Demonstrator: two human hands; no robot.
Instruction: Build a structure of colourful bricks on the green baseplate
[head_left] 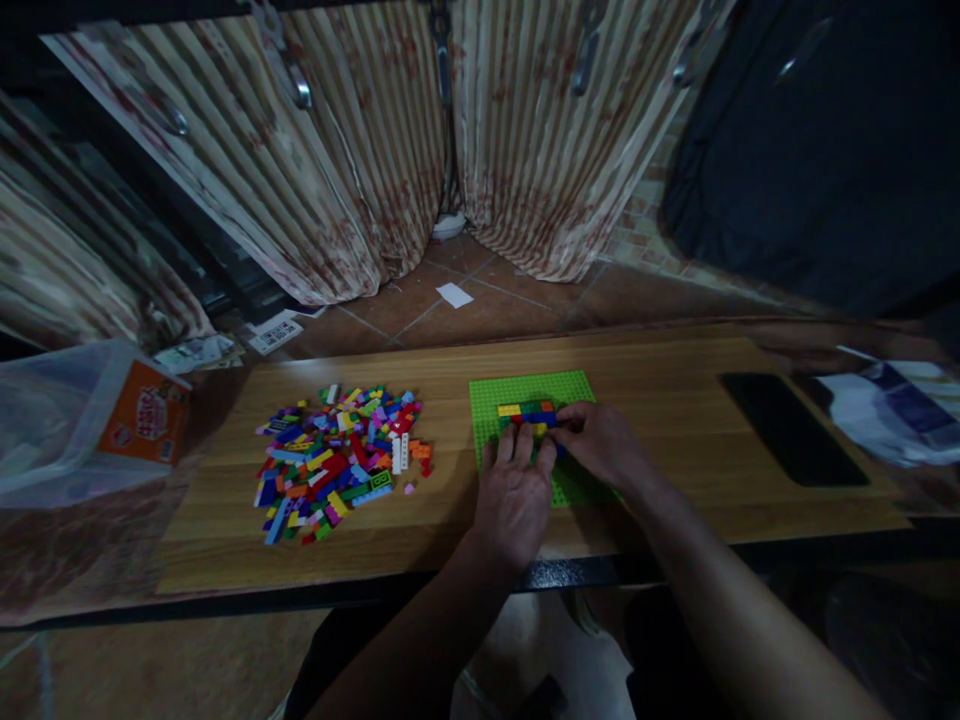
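Note:
A bright green studded baseplate [574,388] lies flat on the wooden table. On it stands a small structure of toy bricks [525,410] in yellow, green, blue, red and orange. My left hand [517,490] rests over the near side of this structure, its fingertips on the bricks and partly covering them. From the right, my right hand [596,435] closes thumb and forefinger at the structure's right end, by the blue bricks. Whether a separate brick is pinched there is hidden by the fingers.
A spread heap of loose bricks [322,465] in many colours covers the table's left part. A dark phone-like slab [795,428] lies on the right. Left of the table stands a clear plastic box [67,420] with an orange label. Striped curtains [360,150] hang behind.

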